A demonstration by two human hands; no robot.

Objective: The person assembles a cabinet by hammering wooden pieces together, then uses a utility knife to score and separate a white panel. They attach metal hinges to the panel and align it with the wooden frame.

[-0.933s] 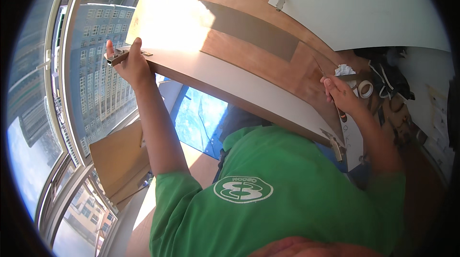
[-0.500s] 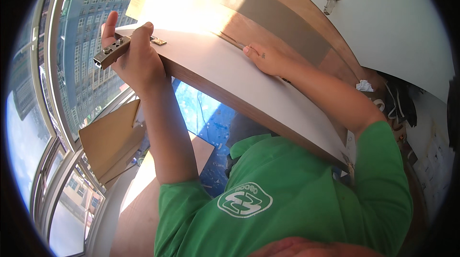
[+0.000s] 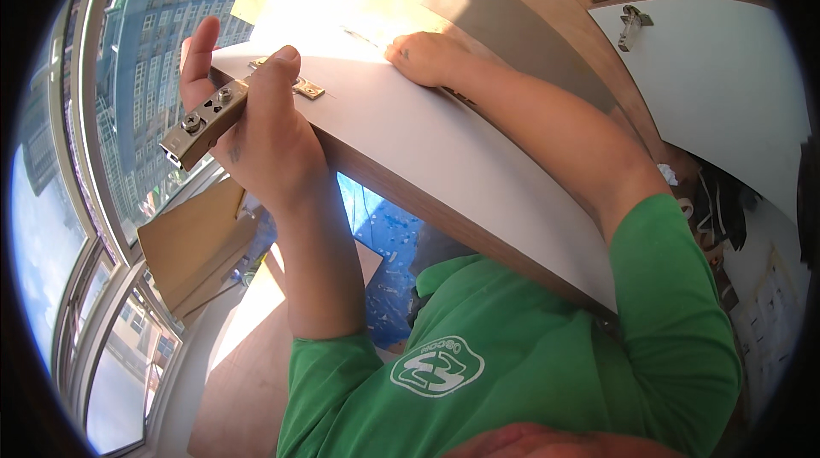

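Observation:
A white cabinet door panel (image 3: 444, 150) with a brown wood-grain edge slants across in front of my body. At its far left end sits a metal cabinet hinge (image 3: 205, 122), its arm jutting out past the panel. My left hand (image 3: 269, 137) is closed around the hinge, thumb over it and one finger sticking up. Along the panel's far side rests my right hand (image 3: 423, 59), its fingers curled. A thin shaft shows ahead of this fist and a dark end behind it, which looks like a screwdriver (image 3: 462, 97); its tip is lost in glare.
Windows (image 3: 94, 159) curve along the left side. Below the panel lies a blue, speckled floor covering (image 3: 393, 240). A brown board (image 3: 188, 240) leans near the window. Another white door (image 3: 717, 73) with a hinge stands at the far right, above a dark bag (image 3: 717, 206).
My right hand has moved left and farther away along the panel, closer to my left hand. The left hand and hinge appear slightly nearer, with my grip kept.

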